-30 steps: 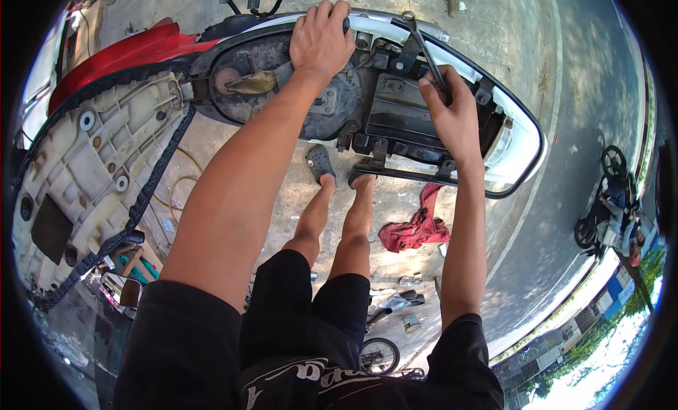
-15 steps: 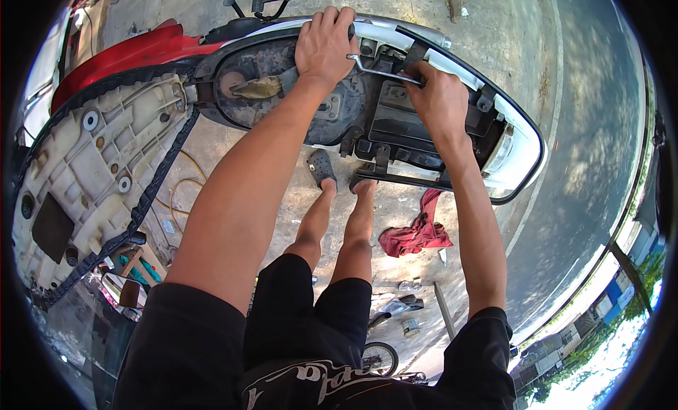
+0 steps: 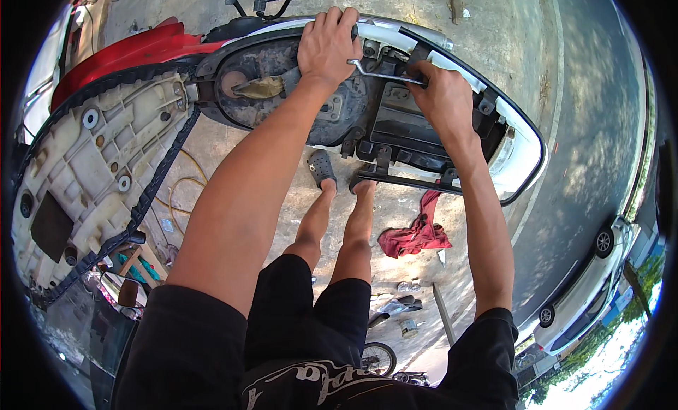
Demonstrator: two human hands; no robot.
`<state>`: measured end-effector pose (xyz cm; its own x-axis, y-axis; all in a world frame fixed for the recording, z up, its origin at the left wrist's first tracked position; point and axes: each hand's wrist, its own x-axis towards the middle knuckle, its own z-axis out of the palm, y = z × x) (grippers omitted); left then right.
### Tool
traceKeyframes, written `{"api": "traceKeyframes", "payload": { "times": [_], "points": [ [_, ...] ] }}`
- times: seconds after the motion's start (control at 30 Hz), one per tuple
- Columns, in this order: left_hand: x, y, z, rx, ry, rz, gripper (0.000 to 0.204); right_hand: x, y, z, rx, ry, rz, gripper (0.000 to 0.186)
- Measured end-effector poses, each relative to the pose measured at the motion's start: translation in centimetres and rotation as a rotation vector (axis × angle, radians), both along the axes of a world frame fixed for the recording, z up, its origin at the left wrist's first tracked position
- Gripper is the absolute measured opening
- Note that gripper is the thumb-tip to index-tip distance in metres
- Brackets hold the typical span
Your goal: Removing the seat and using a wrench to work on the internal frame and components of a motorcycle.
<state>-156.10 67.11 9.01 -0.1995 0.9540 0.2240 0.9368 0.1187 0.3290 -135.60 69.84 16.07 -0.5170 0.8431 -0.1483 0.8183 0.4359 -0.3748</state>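
A motor scooter's body [image 3: 311, 131] lies before me with its seat [image 3: 85, 149] flipped up to the left, underside showing. My left hand [image 3: 327, 46] is closed over the far rim of the storage opening, its fingertips hidden beyond the edge. In my right hand [image 3: 446, 103] is the right end of a shiny offset wrench [image 3: 387, 74], pinched between bent fingers. The wrench lies across the frame behind the opening, and its bent left end sits beside my left wrist. What its right end meets is hidden by my fingers.
A yellowish bundle [image 3: 265, 88] lies inside the storage opening. On the ground are a red cloth [image 3: 417, 235], loose parts [image 3: 395, 307] and a coiled hose [image 3: 176, 191]. My feet stand close to the scooter. A white car [image 3: 586, 290] is on the road at right.
A white car has come into view on the road at right. My right hand and the wrench have shifted very slightly; my left hand keeps its place on the rim.
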Motion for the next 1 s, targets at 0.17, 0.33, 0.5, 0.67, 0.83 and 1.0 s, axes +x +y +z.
{"api": "traceKeyframes", "payload": {
  "times": [0.17,0.33,0.5,0.67,0.83,1.0],
  "points": [
    [0.2,0.0,-0.1,0.01,0.003,0.01,0.03,-0.1,-0.7,-0.3,-0.037,0.068,0.087,0.02],
    [0.1,0.0,-0.1,0.013,-0.015,0.008,0.031,-0.6,-0.5,0.7,-0.033,0.031,-0.089,0.019],
    [0.1,0.1,-0.1,0.014,0.005,0.005,0.03,-0.3,-0.5,-0.1,0.025,-0.002,-0.012,0.016],
    [0.2,0.1,-0.2,0.017,0.001,0.013,0.03,-0.3,-0.6,-0.4,0.012,-0.033,0.037,0.017],
    [-0.1,0.0,-0.2,0.023,0.004,0.018,0.03,-0.2,-0.5,0.3,-0.044,0.004,0.089,0.019],
    [0.1,0.0,-0.1,0.014,0.004,-0.001,0.03,0.0,-0.3,0.3,0.002,0.014,-0.04,0.018]
  ]
}}
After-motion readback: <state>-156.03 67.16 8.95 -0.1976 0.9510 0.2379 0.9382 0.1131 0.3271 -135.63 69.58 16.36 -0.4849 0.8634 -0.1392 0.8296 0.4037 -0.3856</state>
